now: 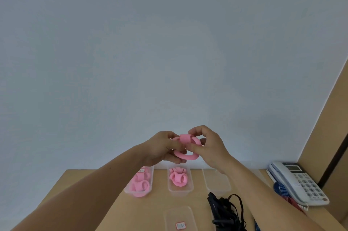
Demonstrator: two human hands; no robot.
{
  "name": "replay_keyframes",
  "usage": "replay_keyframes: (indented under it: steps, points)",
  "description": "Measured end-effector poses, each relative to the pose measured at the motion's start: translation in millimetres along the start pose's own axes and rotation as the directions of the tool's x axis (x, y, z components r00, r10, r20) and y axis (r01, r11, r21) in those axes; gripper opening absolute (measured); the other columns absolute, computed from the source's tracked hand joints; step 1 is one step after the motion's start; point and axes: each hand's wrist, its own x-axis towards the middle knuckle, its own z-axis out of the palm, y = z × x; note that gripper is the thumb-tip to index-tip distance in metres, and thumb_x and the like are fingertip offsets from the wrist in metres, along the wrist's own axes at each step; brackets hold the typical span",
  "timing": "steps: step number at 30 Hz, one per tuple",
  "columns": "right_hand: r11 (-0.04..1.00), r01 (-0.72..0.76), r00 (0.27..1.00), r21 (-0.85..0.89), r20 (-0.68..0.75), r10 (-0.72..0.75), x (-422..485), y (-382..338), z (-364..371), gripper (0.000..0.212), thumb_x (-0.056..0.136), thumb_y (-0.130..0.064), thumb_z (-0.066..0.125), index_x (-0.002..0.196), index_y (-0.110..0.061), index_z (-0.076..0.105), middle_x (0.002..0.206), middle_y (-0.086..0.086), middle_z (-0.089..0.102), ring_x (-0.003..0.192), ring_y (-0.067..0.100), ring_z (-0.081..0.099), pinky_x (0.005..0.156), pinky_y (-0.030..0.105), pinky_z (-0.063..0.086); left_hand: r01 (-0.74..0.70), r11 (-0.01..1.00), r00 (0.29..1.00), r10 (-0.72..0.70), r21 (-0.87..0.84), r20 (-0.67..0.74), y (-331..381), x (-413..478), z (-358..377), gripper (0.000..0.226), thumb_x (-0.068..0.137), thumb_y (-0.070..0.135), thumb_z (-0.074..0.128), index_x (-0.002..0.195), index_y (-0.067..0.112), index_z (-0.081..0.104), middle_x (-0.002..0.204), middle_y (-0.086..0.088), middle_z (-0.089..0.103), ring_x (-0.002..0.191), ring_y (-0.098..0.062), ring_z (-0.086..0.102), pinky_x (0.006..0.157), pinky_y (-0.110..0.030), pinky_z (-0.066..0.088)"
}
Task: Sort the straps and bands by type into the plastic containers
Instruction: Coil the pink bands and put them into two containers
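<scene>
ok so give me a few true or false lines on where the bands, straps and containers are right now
1. The left hand and the right hand both hold one pink band above the table. True.
2. The phone sits at the table's left edge. False: it is at the right edge.
3. The left container and the middle container hold pink bands. True.
4. The black straps lie inside a container. False: they lie loose on the table.
5. The near container with the red label is full. False: it looks empty.
</scene>
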Motion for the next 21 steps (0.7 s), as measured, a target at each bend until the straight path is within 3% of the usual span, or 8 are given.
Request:
replay_keyframes:
  steps: [5, 9, 13, 16, 21]
  points:
    - [0.994, 0.066, 0.998, -0.086, 0.015, -0.065, -0.8, 3.4, 0.4, 0.035, 0.078, -0.010, 0.075, 0.098, -0.032, 0.058, 0.100, -0.022, 0.063, 0.084, 0.013, 0.062, 0.073, 0.028, 0.056, 0.064, 0.982, 0.998, -0.064, -0.179, 0.002, 4.6, 2.0, -1.0, 0.037, 0.096, 0.026, 0.056, 0.116, -0.004, 0.061, 0.096, -0.022, 0.070, 0.079, -0.035, 0.068, 0.066, -0.032, 0.057]
    - [0.996, 0.064, 0.998, -0.061, 0.028, -0.062, 0.7, 4.4, 0.2, 0.034, 0.079, -0.009, 0.074, 0.097, -0.032, 0.056, 0.098, -0.016, 0.064, 0.085, 0.011, 0.061, 0.070, 0.024, 0.055, -0.021, 0.984, 0.998, 0.011, -0.180, -0.057, 0.5, 4.9, -1.9, 0.019, 0.097, 0.019, 0.060, 0.105, 0.002, 0.055, 0.090, -0.017, 0.068, 0.073, -0.032, 0.069, 0.060, -0.031, 0.055]
    - [0.999, -0.004, 0.996, 0.041, 0.085, 0.000, 3.5, 2.2, -5.2, 0.033, 0.077, -0.006, 0.075, 0.099, -0.022, 0.055, 0.098, -0.010, 0.063, 0.083, 0.008, 0.058, 0.068, 0.019, 0.050, -0.100, 0.981, 0.995, 0.094, -0.165, -0.044, -0.9, 6.5, -4.3, 0.016, 0.094, 0.013, 0.065, 0.105, 0.005, 0.056, 0.088, -0.017, 0.069, 0.068, -0.030, 0.065, 0.061, -0.033, 0.055]
    - [0.994, -0.043, 0.990, 0.103, 0.139, 0.029, 5.6, 4.0, -6.2, 0.035, 0.073, -0.011, 0.077, 0.098, -0.020, 0.055, 0.097, -0.004, 0.064, 0.085, 0.012, 0.060, 0.072, 0.023, 0.051, -0.118, 0.981, 0.993, 0.115, -0.155, -0.031, -1.2, 8.1, -4.6, 0.017, 0.092, 0.012, 0.066, 0.105, 0.006, 0.056, 0.089, -0.017, 0.068, 0.067, -0.028, 0.063, 0.060, -0.032, 0.054]
    - [0.991, -0.055, 0.989, 0.120, 0.144, 0.038, 8.9, 8.3, -3.5, 0.032, 0.075, -0.003, 0.073, 0.097, -0.017, 0.055, 0.102, 0.004, 0.064, 0.082, 0.017, 0.064, 0.070, 0.030, 0.054, -0.094, 0.980, 0.996, 0.090, -0.175, -0.028, -6.5, 11.6, -8.0, 0.018, 0.091, 0.011, 0.067, 0.104, 0.006, 0.055, 0.086, -0.017, 0.067, 0.067, -0.026, 0.064, 0.060, -0.031, 0.055]
